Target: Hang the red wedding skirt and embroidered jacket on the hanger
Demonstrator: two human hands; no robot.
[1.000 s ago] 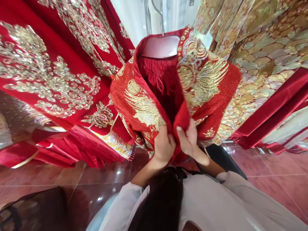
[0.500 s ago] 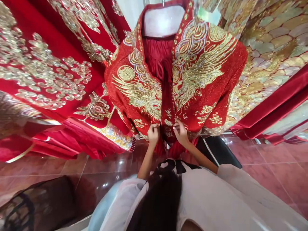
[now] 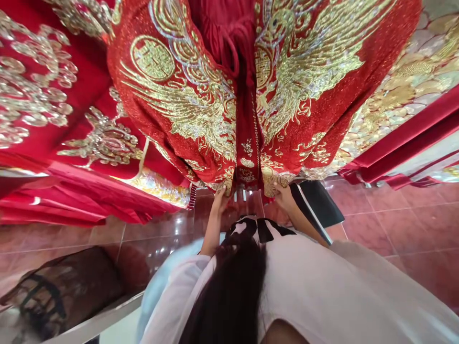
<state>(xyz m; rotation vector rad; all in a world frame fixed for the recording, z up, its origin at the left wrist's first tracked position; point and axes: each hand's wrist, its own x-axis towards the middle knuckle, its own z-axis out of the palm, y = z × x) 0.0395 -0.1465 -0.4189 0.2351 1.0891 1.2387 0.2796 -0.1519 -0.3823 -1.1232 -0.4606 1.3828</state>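
red garment (image 3: 88, 79) with crystal beadwork: left of the gold-embroidered red jacket (image 3: 201, 124).
left grip (image 3: 220, 199): pinching the jacket's lower front edge, left of its opening.
jacket: directly before the person, fronts parted.
right grip (image 3: 283, 195): pinching the lower edge right of the jacket's opening.
gold scale-patterned garment (image 3: 405, 95): just beside the jacket, on its right.

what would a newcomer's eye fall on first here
First, the red jacket filling the middle, its gold embroidery spreading like wings on both sides. Then the left hand and right hand, which hold its two front panels by the bottom edge. Beyond these, beaded red cloth glitters at far left, scale-patterned gold cloth at far right.
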